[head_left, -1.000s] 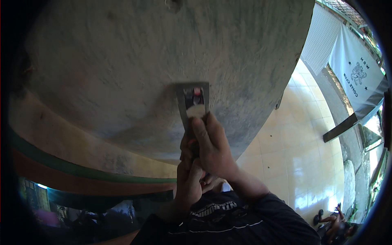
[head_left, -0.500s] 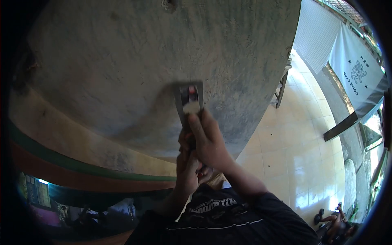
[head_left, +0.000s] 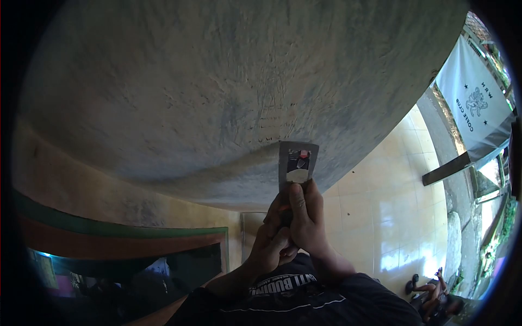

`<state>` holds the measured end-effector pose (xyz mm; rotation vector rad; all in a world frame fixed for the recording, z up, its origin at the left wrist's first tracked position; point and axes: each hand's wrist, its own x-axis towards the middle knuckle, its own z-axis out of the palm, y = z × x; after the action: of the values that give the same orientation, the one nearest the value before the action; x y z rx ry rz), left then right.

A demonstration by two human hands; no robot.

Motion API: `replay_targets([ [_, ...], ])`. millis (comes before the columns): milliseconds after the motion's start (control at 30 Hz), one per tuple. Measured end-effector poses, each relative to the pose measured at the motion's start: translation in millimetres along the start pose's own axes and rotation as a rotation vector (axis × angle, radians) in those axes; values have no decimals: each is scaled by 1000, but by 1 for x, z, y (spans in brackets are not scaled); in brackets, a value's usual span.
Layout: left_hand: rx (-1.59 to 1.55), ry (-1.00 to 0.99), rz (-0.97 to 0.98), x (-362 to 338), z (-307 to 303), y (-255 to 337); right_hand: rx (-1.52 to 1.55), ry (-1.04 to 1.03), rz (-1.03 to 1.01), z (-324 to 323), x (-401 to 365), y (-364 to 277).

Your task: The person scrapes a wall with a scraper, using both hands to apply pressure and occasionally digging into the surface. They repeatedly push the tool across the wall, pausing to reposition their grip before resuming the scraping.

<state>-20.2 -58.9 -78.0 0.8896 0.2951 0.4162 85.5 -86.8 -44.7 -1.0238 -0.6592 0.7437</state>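
Note:
A flat-bladed putty knife (head_left: 283, 165) with a picture label on its blade is gripped in both hands. My right hand (head_left: 311, 220) is closed high on it, its thumb pressed along the base of the blade. Just below and to the left, my left hand (head_left: 270, 245) wraps the handle, which is mostly hidden by fingers. The blade's far edge appears to meet a rough grey plaster wall (head_left: 217, 98), where scratch and gouge marks show just beyond it. A shadow spreads left from the blade across the wall.
A green and brown framed window (head_left: 136, 230) lies at lower left. Cream floor tiles (head_left: 375, 201) extend to the right, with a hanging white banner (head_left: 472, 92) and a wooden beam (head_left: 447, 169) beyond. Another person (head_left: 435, 296) sits at lower right.
Both hands and the putty knife have moved right and down in view, toward my body. The camera view has shifted too, so more window frame shows. The grip stays the same.

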Motion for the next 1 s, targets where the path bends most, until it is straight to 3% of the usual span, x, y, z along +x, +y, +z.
replay_targets([
  [467,-73,-76,10,9,6,-1,-141,49,-68,-7,3,-3],
  [600,-82,-66,-3,10,9,1,2,16,45,-7,4,-17],
  [700,-88,-106,4,10,8,2,-106,53,-65,-2,4,-8],
  [800,24,0,33,9,8,3,-130,72,-60,-1,4,-7],
  [867,-176,-117,-1,10,-1,-5,-52,59,-23,1,6,-15],
  [1000,-158,-111,-5,8,0,-4,-101,68,-61,0,5,-12],
])
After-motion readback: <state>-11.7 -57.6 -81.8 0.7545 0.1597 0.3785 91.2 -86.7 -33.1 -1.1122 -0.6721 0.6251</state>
